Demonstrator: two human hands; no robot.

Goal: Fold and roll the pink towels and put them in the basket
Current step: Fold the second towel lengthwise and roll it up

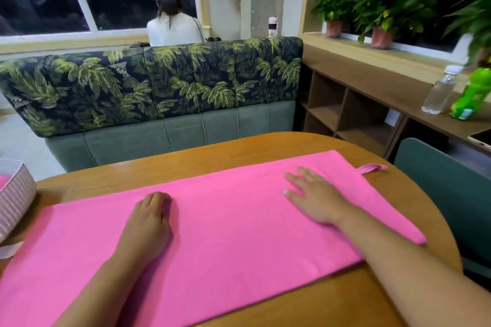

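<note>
A pink towel (225, 220) lies flat as a long folded strip across the wooden table (265, 148), with a small pink loop tag (372, 168) at its far right corner. My left hand (147, 223) rests on the towel near its middle, fingertips bent down onto the cloth. My right hand (316, 196) lies flat on the towel's right part, fingers spread. The striped fabric basket (14, 202) stands at the table's left edge; something pink shows inside it.
A palm-print sofa (164, 87) stands beyond the table, with a person seated behind it, back turned. A wooden shelf unit (353, 111) runs along the right, holding a clear bottle (441, 90) and a green bottle (471, 94). A green chair (451, 194) sits at the right.
</note>
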